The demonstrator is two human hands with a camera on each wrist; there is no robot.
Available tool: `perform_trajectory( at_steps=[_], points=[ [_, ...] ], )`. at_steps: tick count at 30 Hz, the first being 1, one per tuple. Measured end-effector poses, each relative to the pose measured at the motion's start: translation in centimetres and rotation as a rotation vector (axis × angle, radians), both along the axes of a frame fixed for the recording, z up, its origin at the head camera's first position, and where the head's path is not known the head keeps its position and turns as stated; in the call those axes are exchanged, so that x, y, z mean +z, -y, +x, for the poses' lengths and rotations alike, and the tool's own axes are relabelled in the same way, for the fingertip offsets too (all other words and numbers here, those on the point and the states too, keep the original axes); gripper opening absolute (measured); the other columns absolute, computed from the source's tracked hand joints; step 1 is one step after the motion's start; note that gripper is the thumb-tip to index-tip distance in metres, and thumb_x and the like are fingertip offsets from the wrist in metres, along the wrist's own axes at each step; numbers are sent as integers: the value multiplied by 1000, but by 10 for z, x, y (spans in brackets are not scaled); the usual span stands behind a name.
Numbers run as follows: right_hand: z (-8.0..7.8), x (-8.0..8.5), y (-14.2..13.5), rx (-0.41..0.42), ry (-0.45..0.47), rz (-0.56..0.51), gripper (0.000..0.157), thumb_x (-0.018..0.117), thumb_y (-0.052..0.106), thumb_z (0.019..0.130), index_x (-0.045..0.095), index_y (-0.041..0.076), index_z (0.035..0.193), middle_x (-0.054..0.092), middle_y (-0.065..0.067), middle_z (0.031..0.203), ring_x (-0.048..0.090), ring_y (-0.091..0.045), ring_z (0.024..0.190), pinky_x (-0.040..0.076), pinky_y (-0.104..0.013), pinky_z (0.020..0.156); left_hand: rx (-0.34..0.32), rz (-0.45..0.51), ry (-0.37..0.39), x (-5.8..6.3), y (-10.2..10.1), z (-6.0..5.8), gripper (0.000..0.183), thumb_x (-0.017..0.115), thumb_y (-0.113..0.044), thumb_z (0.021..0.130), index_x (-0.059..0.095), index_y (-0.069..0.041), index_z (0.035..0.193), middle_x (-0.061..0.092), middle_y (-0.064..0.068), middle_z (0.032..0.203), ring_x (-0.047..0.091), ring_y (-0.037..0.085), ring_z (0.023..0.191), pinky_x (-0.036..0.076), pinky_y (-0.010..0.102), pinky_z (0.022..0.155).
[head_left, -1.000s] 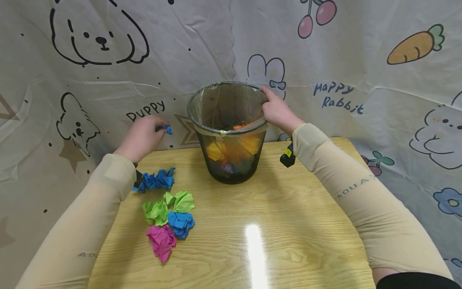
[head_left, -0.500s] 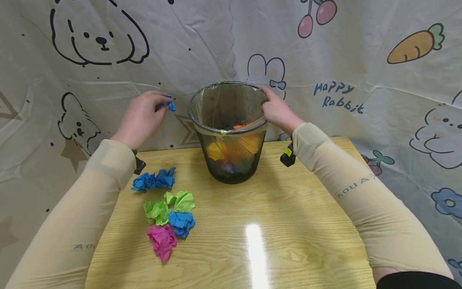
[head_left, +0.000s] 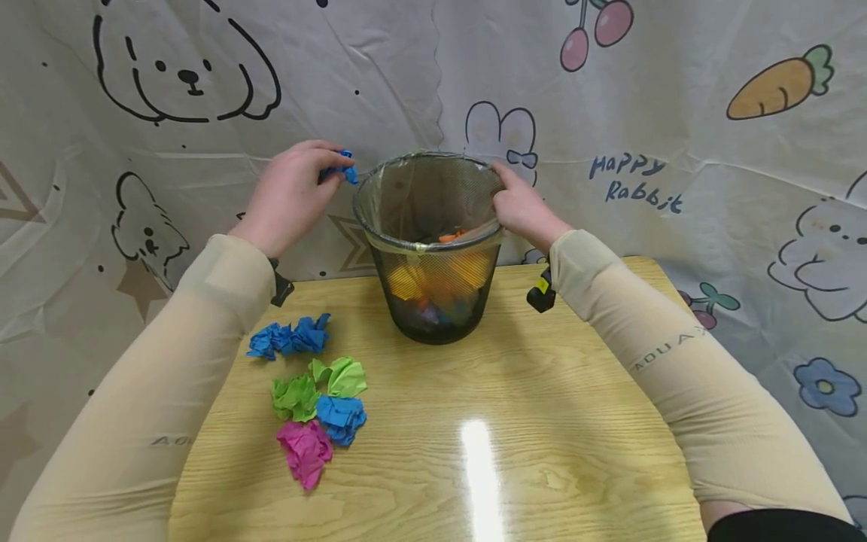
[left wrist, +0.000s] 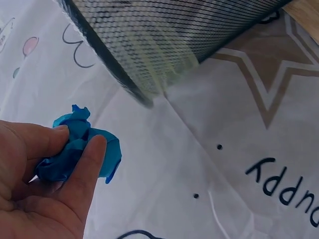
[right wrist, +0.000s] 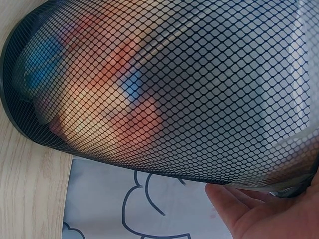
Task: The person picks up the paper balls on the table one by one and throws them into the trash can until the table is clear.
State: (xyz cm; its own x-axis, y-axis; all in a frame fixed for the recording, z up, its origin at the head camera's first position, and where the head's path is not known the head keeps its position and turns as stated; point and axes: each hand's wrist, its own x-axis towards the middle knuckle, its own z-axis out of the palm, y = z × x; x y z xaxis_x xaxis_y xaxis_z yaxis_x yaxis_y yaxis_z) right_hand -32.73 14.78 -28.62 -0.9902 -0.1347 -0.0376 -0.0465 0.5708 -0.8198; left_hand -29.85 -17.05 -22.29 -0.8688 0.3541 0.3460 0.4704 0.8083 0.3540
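Note:
My left hand [head_left: 294, 194] pinches a crumpled blue paper ball [head_left: 348, 172] in the air, just left of the wastebasket's rim. In the left wrist view the same paper ball [left wrist: 75, 149] sits between thumb and fingers, apart from the basket. A black mesh wastebasket [head_left: 421, 247] with a clear liner stands upright at the table's back. My right hand [head_left: 524, 211] grips its rim on the right side. Orange, yellow and blue crumpled papers show through the mesh wall [right wrist: 214, 109] in the right wrist view.
Left on the wooden table [head_left: 542, 421] lie crumpled papers: blue ones [head_left: 289, 338] farthest back, two green ones [head_left: 294, 397] nearer, another blue one [head_left: 341, 420] and a pink one [head_left: 305, 454]. A printed curtain [head_left: 406, 75] hangs close behind the basket.
My left hand has risen and moved right with the blue paper ball, from over the table's left back edge to near the basket's rim. The right hand and basket stay put.

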Motion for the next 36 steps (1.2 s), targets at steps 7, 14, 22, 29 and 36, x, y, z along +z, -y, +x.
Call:
perform_trajectory(
  at_steps=[7,14,22,29,36],
  points=[
    [0,0,-1,4,2,-6,69,24,7,102,5,21,167,8,-1,171,11,-16,154,24,-37,117,-42,-17,26,5,-19,-3,32,53,-10,106,67,-1,134,54,13,148,50,30,136,44,44,109],
    [0,0,-2,14,0,2,67,23,7,103,5,20,167,6,0,171,28,-24,142,31,-41,106,-111,-46,99,3,-41,-6,33,50,-7,106,68,-2,133,52,12,149,53,29,131,47,40,94],
    [0,1,-1,12,10,-13,68,23,7,103,5,20,167,6,0,171,31,-26,137,35,-42,100,-187,-121,161,-7,-57,-12,30,55,-9,105,70,-2,130,58,13,141,52,29,131,41,42,111],
    [0,1,-2,8,11,-18,69,24,6,102,5,20,167,6,0,171,26,-21,143,29,-39,108,-177,-131,247,-13,-62,-16,31,54,-11,105,69,-4,131,59,12,140,54,28,127,44,43,107],
    [0,1,-2,5,10,-9,69,25,7,102,5,20,167,6,0,171,8,-15,154,21,-37,120,-189,-139,277,-20,-66,-18,31,57,-13,105,68,-5,132,60,11,138,57,27,124,45,43,106]
  ],
)
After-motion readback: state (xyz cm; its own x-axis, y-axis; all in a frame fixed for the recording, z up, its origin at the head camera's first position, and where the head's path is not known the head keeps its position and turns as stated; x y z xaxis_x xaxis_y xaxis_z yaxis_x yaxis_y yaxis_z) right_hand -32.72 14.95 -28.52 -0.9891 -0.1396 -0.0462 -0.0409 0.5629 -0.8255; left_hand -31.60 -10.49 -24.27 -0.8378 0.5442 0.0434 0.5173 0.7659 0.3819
